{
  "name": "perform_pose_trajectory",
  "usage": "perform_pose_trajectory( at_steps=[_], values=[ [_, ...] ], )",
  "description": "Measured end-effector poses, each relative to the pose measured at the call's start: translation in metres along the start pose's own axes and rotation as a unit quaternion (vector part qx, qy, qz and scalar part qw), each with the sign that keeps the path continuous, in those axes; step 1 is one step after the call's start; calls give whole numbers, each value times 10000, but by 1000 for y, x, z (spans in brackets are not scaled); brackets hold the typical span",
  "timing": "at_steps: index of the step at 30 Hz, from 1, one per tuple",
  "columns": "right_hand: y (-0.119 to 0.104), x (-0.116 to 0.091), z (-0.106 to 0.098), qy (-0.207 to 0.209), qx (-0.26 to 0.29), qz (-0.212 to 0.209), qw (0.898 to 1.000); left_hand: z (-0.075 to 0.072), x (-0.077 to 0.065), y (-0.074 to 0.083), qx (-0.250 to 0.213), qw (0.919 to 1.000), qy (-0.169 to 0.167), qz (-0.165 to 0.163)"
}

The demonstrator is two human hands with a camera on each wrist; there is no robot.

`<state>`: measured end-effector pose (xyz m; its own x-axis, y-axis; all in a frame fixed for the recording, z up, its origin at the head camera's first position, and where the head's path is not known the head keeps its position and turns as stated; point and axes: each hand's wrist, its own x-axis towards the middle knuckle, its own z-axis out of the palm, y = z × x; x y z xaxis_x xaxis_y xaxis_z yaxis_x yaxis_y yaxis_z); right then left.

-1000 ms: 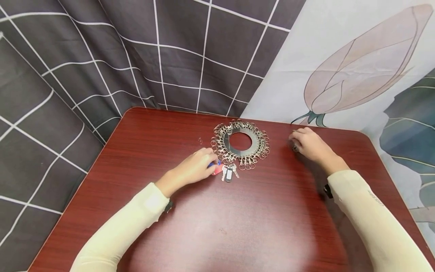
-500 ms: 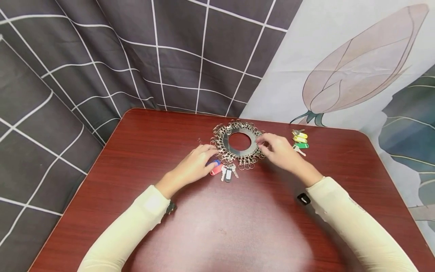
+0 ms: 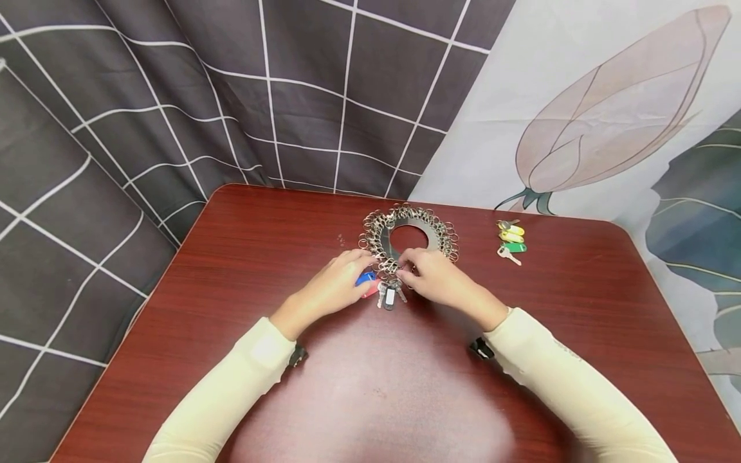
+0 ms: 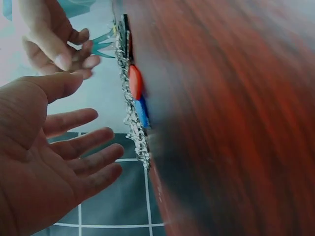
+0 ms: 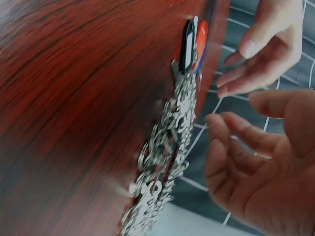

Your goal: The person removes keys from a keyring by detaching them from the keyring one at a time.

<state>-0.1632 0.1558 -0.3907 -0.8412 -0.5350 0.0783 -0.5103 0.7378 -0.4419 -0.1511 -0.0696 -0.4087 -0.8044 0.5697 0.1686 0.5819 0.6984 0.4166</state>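
A flat grey ring (image 3: 435,239) lies on the table with many small metal clasps and split rings set around its rim. At its near side lie a blue key tag (image 3: 365,278), a red key tag (image 3: 371,291) and a black key tag (image 3: 390,298) with keys beside it. My left hand (image 3: 332,283) hovers by the blue and red tags, fingers spread and holding nothing. Above the ring's near edge is my right hand (image 3: 438,276), its fingers loosely bent and apart from the thumb. The right wrist view shows the clasps (image 5: 157,152) below that hand, with nothing in its grasp.
Toward the right back of the table (image 3: 370,386) lie two yellow key tags (image 3: 512,236), a green key tag (image 3: 514,247) and keys (image 3: 509,256). A dark checked curtain (image 3: 312,109) and a pale flower-printed cloth (image 3: 480,154) hang behind the table.
My right hand has left the yellow and green tags at the right and moved left over the ring to its near side. The left hand has loosened from the blue tag and stays near it.
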Motion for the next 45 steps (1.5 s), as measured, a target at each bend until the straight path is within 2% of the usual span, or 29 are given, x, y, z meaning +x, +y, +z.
perform_pose_trajectory(
  at_steps=[6,11,15,21,28,37,42,45],
  values=[
    [-9,5,9,-431,-664,365,9962,-2,4,7,83,9998,-154,35],
    [-11,9,14,-877,-886,646,9901,-1,8,10,205,9994,-288,11],
    [-13,14,18,-954,-1067,842,9861,-1,11,12,250,9992,-313,-3],
    [-13,16,18,-1128,-1293,1052,9795,1,16,16,78,9995,-301,51],
    [-9,15,12,-1435,-1100,1197,9762,4,24,15,224,9991,-357,17],
    [-4,12,8,-1490,-957,1199,9769,6,33,20,-41,9981,-528,-317],
    [-1,10,8,-1508,-839,1227,9773,9,39,24,-16,9975,-615,-340],
    [1,9,8,-1488,-775,1199,9785,12,42,27,-63,9962,-711,-495]
  ],
)
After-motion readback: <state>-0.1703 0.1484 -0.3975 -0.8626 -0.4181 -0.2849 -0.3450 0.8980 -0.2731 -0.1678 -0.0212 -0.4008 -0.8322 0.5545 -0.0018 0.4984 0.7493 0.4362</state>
